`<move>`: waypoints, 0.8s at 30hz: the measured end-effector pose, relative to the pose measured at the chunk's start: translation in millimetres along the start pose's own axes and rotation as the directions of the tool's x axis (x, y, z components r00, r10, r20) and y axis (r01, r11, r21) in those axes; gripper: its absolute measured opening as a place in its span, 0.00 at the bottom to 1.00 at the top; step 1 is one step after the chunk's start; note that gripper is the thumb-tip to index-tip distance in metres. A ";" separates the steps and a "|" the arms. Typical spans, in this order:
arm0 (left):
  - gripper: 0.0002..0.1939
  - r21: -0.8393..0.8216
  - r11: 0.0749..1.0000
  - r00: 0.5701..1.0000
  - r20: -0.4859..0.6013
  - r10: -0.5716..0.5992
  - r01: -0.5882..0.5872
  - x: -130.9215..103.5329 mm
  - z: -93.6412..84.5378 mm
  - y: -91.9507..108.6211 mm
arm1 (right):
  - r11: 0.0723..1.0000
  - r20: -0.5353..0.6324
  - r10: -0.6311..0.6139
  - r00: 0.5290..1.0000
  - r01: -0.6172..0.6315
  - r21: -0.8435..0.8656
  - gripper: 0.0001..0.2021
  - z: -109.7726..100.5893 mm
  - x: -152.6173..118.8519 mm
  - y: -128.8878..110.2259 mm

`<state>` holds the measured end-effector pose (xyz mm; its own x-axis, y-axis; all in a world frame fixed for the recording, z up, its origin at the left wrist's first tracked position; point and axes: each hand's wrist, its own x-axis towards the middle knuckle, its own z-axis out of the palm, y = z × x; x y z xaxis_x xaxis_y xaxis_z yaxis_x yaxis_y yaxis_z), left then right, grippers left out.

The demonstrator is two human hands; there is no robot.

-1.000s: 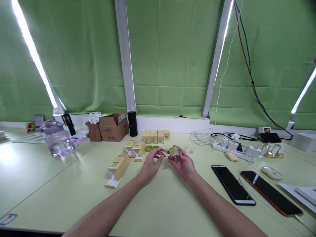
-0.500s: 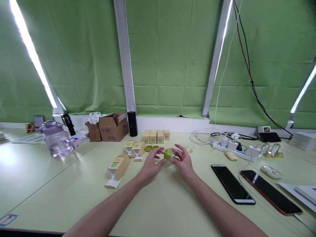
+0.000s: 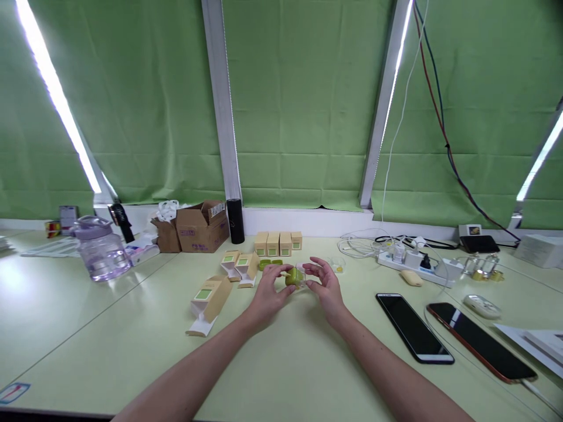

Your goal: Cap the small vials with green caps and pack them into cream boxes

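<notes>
Between my two hands, just above the table, is a small green container (image 3: 294, 277) with a clear plastic part on its right side. My left hand (image 3: 269, 293) pinches its left side with thumb and fingers. My right hand (image 3: 326, 288) has its thumb and fingertips around the clear right end, the fingers bent. Just behind my left hand lie similar green pieces (image 3: 265, 265), partly hidden. A clear plastic piece with a yellow spot (image 3: 338, 266) rests behind my right hand. Opened small cardboard boxes (image 3: 213, 295) with green labels lie left of my hands.
Several closed small boxes (image 3: 273, 244) stand in a row at the back. A large carton (image 3: 203, 227), a black cylinder (image 3: 236, 221) and a purple water jug (image 3: 100, 249) stand left. On the right are two phones (image 3: 413, 327) and a power strip (image 3: 413, 268) with cables.
The green container has shifted slightly left and turned, so its clear part now faces my right hand. My right hand's fingers have bent inward a little.
</notes>
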<state>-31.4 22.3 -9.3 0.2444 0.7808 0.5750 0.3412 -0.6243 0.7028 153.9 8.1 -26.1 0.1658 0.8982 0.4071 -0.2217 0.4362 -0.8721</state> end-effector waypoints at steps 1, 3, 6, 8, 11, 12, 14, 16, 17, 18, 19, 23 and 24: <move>0.22 0.018 1.000 1.000 -0.004 0.014 -0.014 0.2 -0.8 0.5 | 1.000 -0.030 -0.008 1.000 0.007 -0.021 0.28 -1.6 1.3 1.5; 0.22 0.054 0.998 0.999 -0.004 0.033 -0.032 0.3 -1.8 1.2 | 0.999 -0.086 -0.013 0.996 0.009 -0.047 0.27 -4.8 4.2 5.3; 0.21 0.096 0.993 0.997 0.035 0.065 -0.068 -0.7 -1.4 0.8 | 0.999 -0.134 -0.003 0.991 -0.004 -0.054 0.25 -8.2 7.9 10.6; 0.19 0.111 0.990 0.995 0.067 0.077 -0.084 -2.1 -0.5 -0.1 | 0.999 -0.148 0.002 0.989 -0.010 -0.052 0.24 -9.1 9.1 12.4; 0.18 0.115 0.991 0.995 0.077 0.057 -0.065 -3.9 1.4 -1.9 | 0.999 -0.156 0.008 0.988 -0.015 -0.045 0.23 -8.6 9.3 13.1; 0.18 0.109 0.993 0.996 0.077 0.039 -0.047 -4.2 2.1 -2.7 | 0.999 -0.156 0.011 0.988 -0.018 -0.044 0.23 -8.2 9.1 13.1; 0.18 0.083 0.997 0.997 0.077 -0.009 0.002 -4.2 3.8 -4.3 | 0.999 -0.155 0.016 0.988 -0.024 -0.044 0.23 -7.5 8.9 13.5; 0.18 0.055 0.997 0.995 0.079 -0.058 0.054 -3.7 5.4 -6.0 | 0.999 -0.153 0.020 0.988 -0.028 -0.047 0.23 -7.1 8.9 14.0; 0.18 0.047 0.996 0.994 0.082 -0.075 0.071 -3.4 6.0 -6.7 | 0.998 -0.151 0.021 0.988 -0.029 -0.049 0.23 -7.1 8.9 14.1; 0.18 0.044 0.996 0.993 0.085 -0.085 0.082 -3.2 6.5 -7.4 | 0.998 -0.149 0.023 0.989 -0.031 -0.052 0.23 -7.3 8.8 14.0; 0.19 0.046 0.995 0.992 0.089 -0.093 0.089 -3.1 7.0 -7.9 | 0.998 -0.147 0.025 0.989 -0.033 -0.055 0.23 -7.6 8.7 13.7; 0.18 0.070 0.990 0.984 0.123 -0.128 0.120 -5.2 9.0 -9.0 | 0.996 -0.146 0.048 0.988 -0.059 -0.066 0.24 -9.2 7.0 9.9; 0.17 0.080 0.988 0.982 0.126 -0.139 0.129 -6.1 9.6 -8.9 | 0.995 -0.151 0.053 0.987 -0.064 -0.070 0.24 -9.6 6.5 8.8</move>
<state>-27.2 23.3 -23.2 0.3072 0.8567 0.4144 0.4415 -0.5141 0.7354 162.2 17.2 -33.8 0.2974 0.9014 0.3146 -0.1641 0.3728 -0.9133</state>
